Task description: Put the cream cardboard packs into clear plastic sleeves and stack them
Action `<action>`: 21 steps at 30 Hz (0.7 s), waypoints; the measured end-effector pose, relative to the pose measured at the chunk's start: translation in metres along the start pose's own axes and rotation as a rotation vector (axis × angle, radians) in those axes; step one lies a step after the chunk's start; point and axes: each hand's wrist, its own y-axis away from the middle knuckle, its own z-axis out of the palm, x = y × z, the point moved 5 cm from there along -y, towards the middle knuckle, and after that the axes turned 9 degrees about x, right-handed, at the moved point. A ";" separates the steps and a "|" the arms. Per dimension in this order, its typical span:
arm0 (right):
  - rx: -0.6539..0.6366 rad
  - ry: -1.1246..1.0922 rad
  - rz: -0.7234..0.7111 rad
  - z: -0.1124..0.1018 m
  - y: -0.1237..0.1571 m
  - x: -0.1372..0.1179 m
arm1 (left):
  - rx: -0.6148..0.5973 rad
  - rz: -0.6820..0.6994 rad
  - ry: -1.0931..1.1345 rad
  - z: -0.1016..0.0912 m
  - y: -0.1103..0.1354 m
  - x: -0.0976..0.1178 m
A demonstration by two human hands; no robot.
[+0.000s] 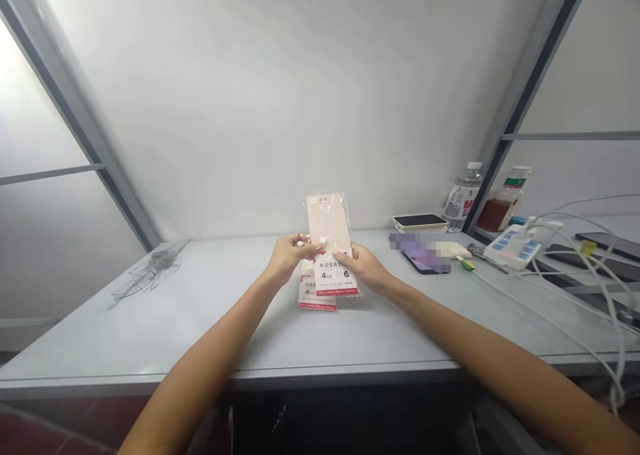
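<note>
I hold a clear plastic packet (331,231) with a pale pink card and a red-and-white label upright above the table. My left hand (290,255) pinches its left edge. My right hand (364,266) grips its right side near the label. A second packet of the same kind (313,300) lies flat on the grey table (150,328) just below and behind the held one, partly hidden by it.
Crumpled clear wrapping (145,271) lies at the table's left. At the right are a dark phone (425,258), a white case (420,223), two bottles (463,198), a power strip (515,245) and several white cables (575,295).
</note>
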 end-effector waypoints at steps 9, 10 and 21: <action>-0.033 0.037 0.050 0.000 0.000 0.004 | -0.040 0.033 -0.136 0.004 0.004 -0.003; -0.025 0.034 0.052 -0.001 0.000 0.004 | -0.041 0.023 -0.144 0.004 0.004 -0.003; 0.065 0.031 0.036 -0.008 -0.003 0.001 | -0.070 -0.013 -0.019 0.008 0.009 0.006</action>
